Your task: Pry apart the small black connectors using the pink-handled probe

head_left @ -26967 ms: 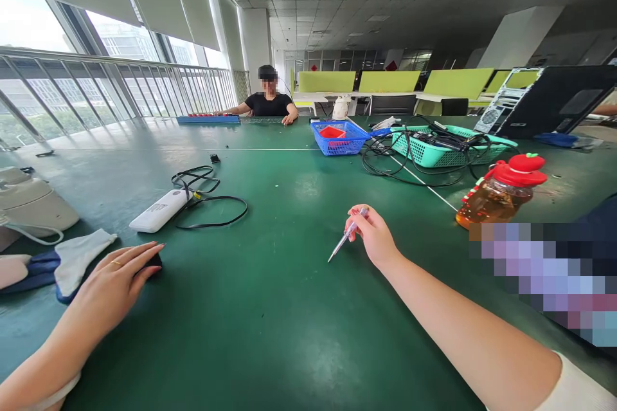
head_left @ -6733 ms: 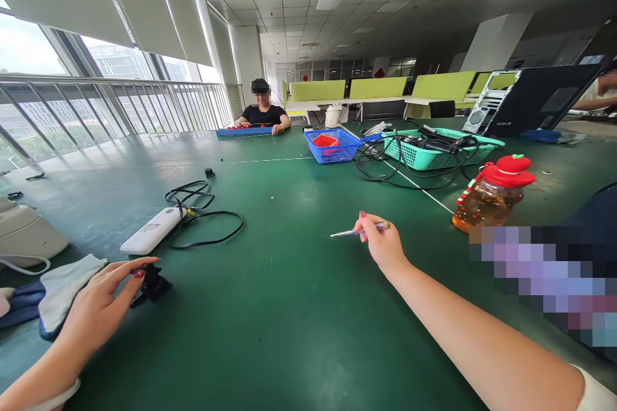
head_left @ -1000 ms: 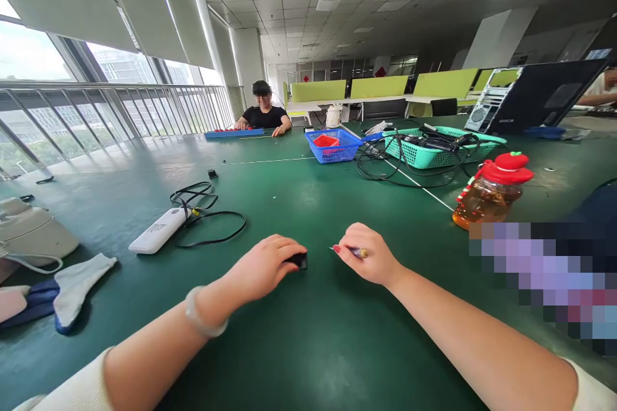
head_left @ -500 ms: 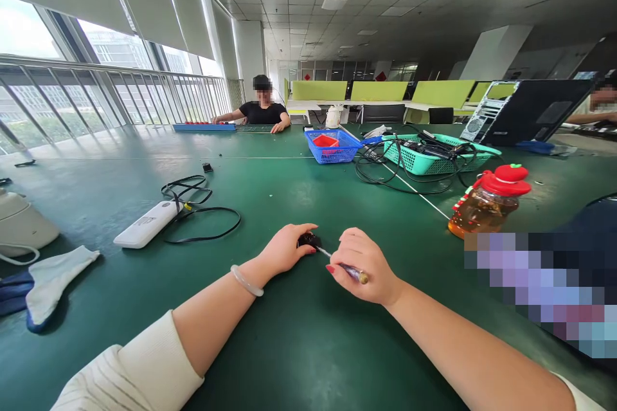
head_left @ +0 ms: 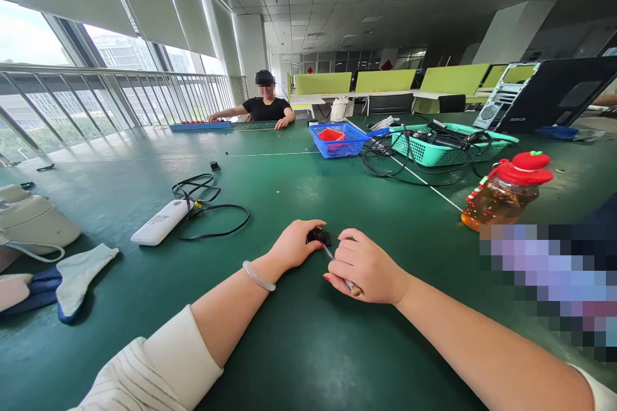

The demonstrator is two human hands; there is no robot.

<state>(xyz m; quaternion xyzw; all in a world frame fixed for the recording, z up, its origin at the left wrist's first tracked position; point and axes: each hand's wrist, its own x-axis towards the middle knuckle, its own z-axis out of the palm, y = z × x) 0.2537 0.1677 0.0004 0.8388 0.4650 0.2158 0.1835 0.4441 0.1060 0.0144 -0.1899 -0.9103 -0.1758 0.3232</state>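
Observation:
On the green table in front of me, my left hand [head_left: 297, 245] grips a small black part [head_left: 318, 237] between thumb and fingers, holding it against the tabletop. What kind of part it is I cannot make out. My right hand [head_left: 369, 267] is closed around a slim screwdriver [head_left: 353, 287], its handle end poking out below the palm. The thin metal shaft slants up and left, and its tip meets the near right side of the black part. The exact contact point is too small to see.
Left of my hands lie a white power strip [head_left: 161, 223] with a black cable and a glove [head_left: 84, 279]. A drink bottle [head_left: 508, 192] with a red lid stands at right. Behind are a blue basket [head_left: 340, 144] and a green basket [head_left: 429, 150]. A person [head_left: 266, 105] sits opposite.
The view has turned a little, so most things sit further right. The screwdriver's handle end has swung down and toward me, while both hands keep their hold.

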